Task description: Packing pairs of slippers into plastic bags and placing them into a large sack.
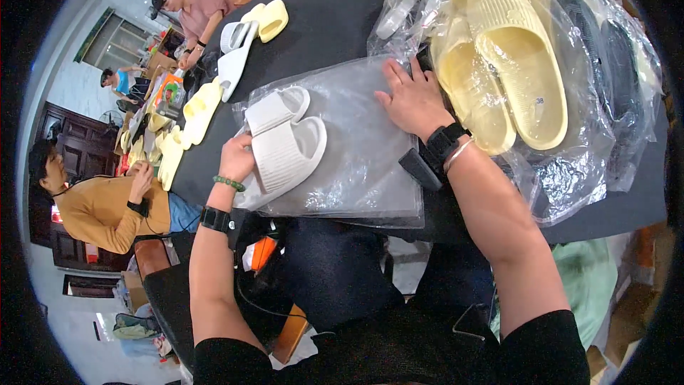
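A pair of white slippers [291,158] with ribbed straps lies on a flat stack of transparent plastic bags [367,164] in front of me. My left hand [237,159] is closed on the slippers' left side, its fingertips partly hidden by them. On the right, my right hand [415,100] rests palm down at the stack's upper right corner, fingers spread and holding nothing. Just beside it, pale yellow slippers [524,64] lie in a transparent bag. Under my right wrist sits a small dark block [420,169].
More bagged slippers, dark ones [618,64] among them, pile up at the right. Along the table's left edge stand loose yellow slippers [201,110] and a white pair [235,57]. A person in a tan top [107,203] and one in a pink top [203,14] work at the left.
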Demonstrator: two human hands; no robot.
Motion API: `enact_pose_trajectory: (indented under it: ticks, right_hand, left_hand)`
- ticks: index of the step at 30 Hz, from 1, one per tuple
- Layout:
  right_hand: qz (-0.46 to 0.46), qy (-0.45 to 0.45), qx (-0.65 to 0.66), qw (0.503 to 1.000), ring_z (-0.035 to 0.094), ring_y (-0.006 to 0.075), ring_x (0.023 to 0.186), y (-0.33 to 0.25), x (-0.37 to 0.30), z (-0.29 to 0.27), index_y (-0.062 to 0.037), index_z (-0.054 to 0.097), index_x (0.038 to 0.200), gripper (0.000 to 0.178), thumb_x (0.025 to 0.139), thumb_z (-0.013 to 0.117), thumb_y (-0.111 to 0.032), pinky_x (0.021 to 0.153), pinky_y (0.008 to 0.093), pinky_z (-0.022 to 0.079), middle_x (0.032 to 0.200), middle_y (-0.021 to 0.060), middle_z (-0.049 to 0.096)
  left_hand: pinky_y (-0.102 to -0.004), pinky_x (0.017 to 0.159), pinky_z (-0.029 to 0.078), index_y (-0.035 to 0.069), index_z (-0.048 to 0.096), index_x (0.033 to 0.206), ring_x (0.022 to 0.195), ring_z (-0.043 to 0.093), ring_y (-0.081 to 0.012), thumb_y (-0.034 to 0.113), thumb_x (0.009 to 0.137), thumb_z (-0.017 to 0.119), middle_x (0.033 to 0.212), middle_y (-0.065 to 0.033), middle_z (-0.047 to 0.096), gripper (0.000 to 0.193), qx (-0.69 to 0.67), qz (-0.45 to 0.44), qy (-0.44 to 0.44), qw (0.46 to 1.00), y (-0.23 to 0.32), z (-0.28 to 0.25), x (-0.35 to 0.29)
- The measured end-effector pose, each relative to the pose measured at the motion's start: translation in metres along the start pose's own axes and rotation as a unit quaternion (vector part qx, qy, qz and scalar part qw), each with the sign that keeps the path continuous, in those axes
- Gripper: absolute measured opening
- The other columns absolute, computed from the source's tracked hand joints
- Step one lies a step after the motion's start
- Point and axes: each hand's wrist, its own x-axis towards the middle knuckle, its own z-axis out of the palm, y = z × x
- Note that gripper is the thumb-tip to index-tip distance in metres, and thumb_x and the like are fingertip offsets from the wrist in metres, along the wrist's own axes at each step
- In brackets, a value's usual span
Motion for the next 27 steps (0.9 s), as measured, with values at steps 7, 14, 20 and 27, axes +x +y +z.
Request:
enact_pose_trajectory:
  ticks: [7, 14, 20, 27]
  right_hand:
    - [-0.011, 0.011, -0.002, 1.0, 0.025, 0.0369, 0.14, -0.004, 0.002, 0.005, -0.0051, 0.035, 0.144, 0.06, 0.097, 0.042, -0.042, 0.11, 0.049, 0.026, 0.151, 0.0093, 0.034]
    - [-0.003, 0.023, -0.003, 1.0, 0.026, 0.0382, 0.139, -0.005, 0.005, 0.0, -0.0037, 0.036, 0.143, 0.06, 0.097, 0.041, -0.043, 0.109, 0.0494, 0.028, 0.151, 0.0103, 0.034]
    - [-0.011, 0.008, -0.006, 1.0, 0.021, 0.0375, 0.142, 0.003, 0.001, 0.002, -0.0022, 0.038, 0.142, 0.063, 0.095, 0.044, -0.042, 0.112, 0.0461, 0.023, 0.15, 0.0119, 0.035]
    - [0.004, 0.001, 0.019, 1.0, 0.019, 0.0368, 0.142, 0.004, -0.003, 0.0, -0.003, 0.037, 0.142, 0.063, 0.094, 0.046, -0.042, 0.114, 0.0456, 0.02, 0.15, 0.0121, 0.033]
  left_hand:
    - [-0.0348, 0.072, 0.049, 0.007, 0.071, 0.092, 0.083, 0.066, -0.0293, 0.011, 0.078, 0.065, 0.087, -0.0139, 0.068, 0.015, 0.055, 0.025, -0.02, 0.998, -0.079, -0.065, 0.014]
    - [-0.0453, 0.086, 0.05, 0.01, 0.067, 0.112, 0.102, 0.062, -0.0376, 0.028, 0.08, 0.065, 0.109, -0.018, 0.066, 0.037, 0.375, -0.129, 0.16, 0.904, -0.118, -0.171, 0.075]
    - [-0.0434, 0.097, 0.044, 0.007, 0.063, 0.118, 0.115, 0.056, -0.0346, 0.032, 0.08, 0.07, 0.119, -0.0188, 0.061, 0.046, 0.304, 0.038, 0.154, 0.939, 0.001, -0.084, 0.104]
    - [-0.0423, 0.093, 0.046, 0.004, 0.061, 0.119, 0.107, 0.06, -0.0375, 0.046, 0.079, 0.069, 0.113, -0.0219, 0.064, 0.059, -0.036, 0.238, 0.082, 0.967, 0.224, 0.029, 0.099]
